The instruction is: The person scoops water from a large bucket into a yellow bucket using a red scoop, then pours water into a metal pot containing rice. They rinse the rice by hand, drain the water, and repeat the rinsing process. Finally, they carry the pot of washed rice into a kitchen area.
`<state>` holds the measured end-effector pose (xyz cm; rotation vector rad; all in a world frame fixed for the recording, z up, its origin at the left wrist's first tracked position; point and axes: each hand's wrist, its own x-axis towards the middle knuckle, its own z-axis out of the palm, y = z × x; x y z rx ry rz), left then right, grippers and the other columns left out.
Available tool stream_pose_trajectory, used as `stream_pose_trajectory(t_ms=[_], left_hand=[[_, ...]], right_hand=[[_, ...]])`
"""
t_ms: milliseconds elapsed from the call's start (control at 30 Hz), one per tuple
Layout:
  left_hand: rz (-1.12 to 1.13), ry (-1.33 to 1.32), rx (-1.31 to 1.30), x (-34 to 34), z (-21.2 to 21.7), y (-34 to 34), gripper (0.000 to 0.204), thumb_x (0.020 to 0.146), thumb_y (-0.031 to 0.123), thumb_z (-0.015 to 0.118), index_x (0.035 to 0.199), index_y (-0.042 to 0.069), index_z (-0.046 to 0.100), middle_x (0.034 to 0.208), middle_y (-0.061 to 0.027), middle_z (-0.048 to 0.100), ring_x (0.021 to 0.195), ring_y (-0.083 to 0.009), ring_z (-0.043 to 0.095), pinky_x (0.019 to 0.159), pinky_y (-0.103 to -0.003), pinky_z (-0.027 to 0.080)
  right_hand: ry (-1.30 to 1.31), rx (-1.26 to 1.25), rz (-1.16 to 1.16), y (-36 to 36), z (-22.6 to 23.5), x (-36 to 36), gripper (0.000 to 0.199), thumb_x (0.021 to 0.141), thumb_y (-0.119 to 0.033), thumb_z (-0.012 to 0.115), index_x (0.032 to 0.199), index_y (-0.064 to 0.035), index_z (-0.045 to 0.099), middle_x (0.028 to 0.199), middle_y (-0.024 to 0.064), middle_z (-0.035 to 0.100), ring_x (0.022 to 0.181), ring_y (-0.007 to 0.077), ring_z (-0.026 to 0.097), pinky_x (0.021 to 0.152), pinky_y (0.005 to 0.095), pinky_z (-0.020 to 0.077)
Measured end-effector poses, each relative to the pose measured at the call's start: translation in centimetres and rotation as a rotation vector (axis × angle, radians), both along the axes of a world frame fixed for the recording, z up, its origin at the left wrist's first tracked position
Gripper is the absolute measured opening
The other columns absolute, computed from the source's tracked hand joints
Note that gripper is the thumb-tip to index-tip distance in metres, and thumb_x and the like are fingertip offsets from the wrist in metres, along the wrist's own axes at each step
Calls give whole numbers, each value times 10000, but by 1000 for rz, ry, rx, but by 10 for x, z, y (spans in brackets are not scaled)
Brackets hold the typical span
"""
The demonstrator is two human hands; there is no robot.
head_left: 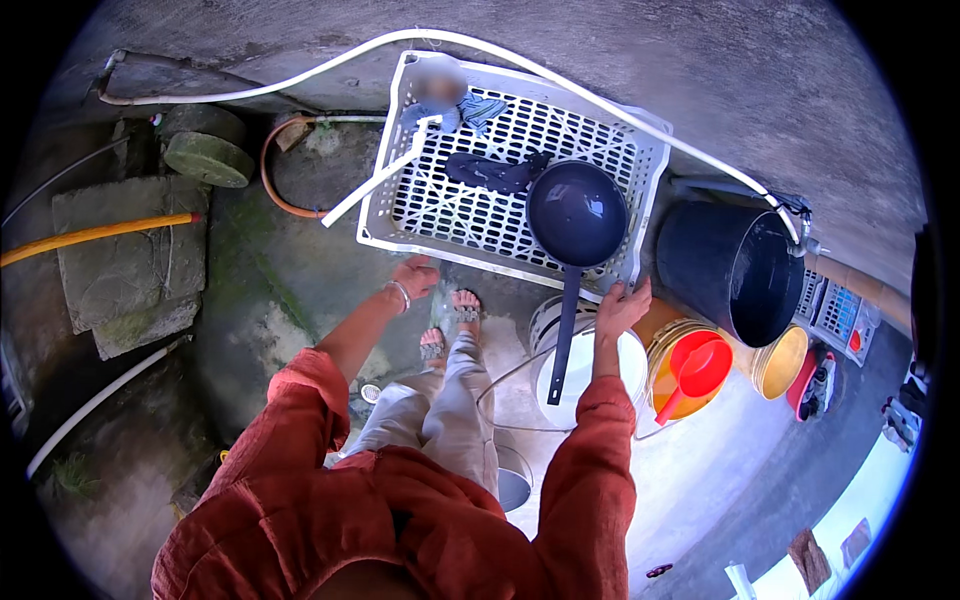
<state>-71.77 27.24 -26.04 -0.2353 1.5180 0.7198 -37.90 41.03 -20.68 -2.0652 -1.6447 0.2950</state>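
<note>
A white slotted plastic crate (500,262) lies ahead of me against the wall. Inside it, at the right, rests a dark frying pan (577,212), its long handle (566,340) reaching over the near rim toward me. A crumpled dark cloth (490,173) lies left of the pan, and a blue striped cloth (481,110) sits at the back left. My left hand (416,276), fingers stretched out and holding nothing, is just short of the crate's near rim. By the crate's near right corner is my right hand (622,308), fingers apart; whether it touches the rim I cannot tell.
Right of the crate stands a tilted black bucket (690,262). Nearer are a white bucket (618,378), a yellow bucket (665,345) with a red dipper (700,365), and another yellow bucket (782,362). A white hose (470,40) arches behind; concrete slabs (135,255) lie left.
</note>
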Motion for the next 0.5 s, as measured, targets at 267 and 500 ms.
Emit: stream_pose_trajectory(t_ms=[267, 500], left_hand=[[-608, 385, 273, -16, 14, -31, 363, 745, 62, 585, 1099, 113, 522, 864, -8, 597, 761, -92, 555, 610, -227, 443], [-469, 357, 223, -28, 31, -73, 337, 700, 17, 598, 1031, 66, 555, 773, -28, 601, 695, -107, 556, 638, -242, 460]], right_hand=[[312, -9, 413, -93, 28, -86, 373, 755, -23, 481, 1124, 13, 435, 1065, 179, 480, 987, 326, 448, 864, 372, 342], [-19, -808, 863, -208, -34, -98, 250, 774, -223, 494, 968, -70, 529, 866, 109, 591, 854, 290, 567, 741, 415, 412]])
